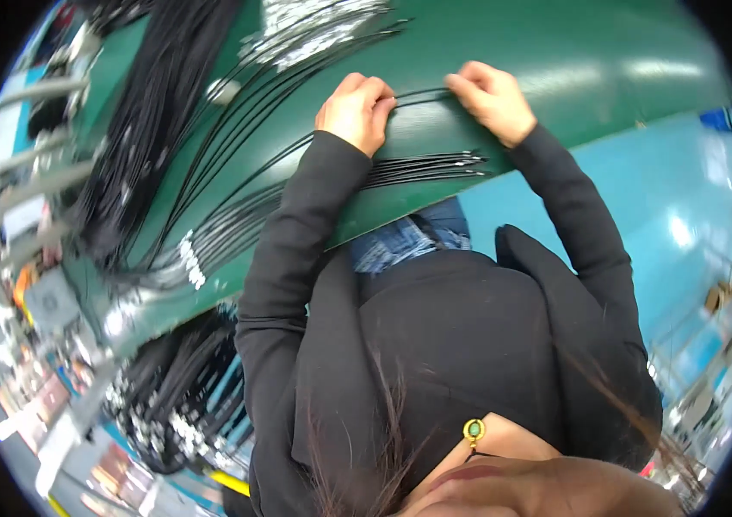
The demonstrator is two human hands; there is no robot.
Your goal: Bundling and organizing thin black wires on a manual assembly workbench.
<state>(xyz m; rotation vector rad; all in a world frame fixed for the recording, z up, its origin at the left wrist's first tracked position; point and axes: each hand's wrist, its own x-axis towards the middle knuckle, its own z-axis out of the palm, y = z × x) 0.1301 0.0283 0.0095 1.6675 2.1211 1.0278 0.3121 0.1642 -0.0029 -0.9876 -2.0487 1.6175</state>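
Note:
Two thin black cables [422, 96] run side by side between my hands, just above the green tabletop. My left hand [357, 108] is closed around them, with its thumb and fingers pressed together. At their right end my right hand [491, 99] pinches the cables between thumb and fingers; the tips are hidden in the grip. Beneath my left forearm lies a row of black cables [426, 167] with bare silvery ends near the table's front edge. Beyond my left hand, more loose cables [254, 108] fan out across the table.
The green table [573, 52] carries a thick bundle of black cables [164, 112] at the left. A shiny plastic bag [314, 26] lies at the back, with a small white roll [223, 91] nearby. Below the table's left end hang coiled black cables [181, 388]. The floor [633, 207] is blue.

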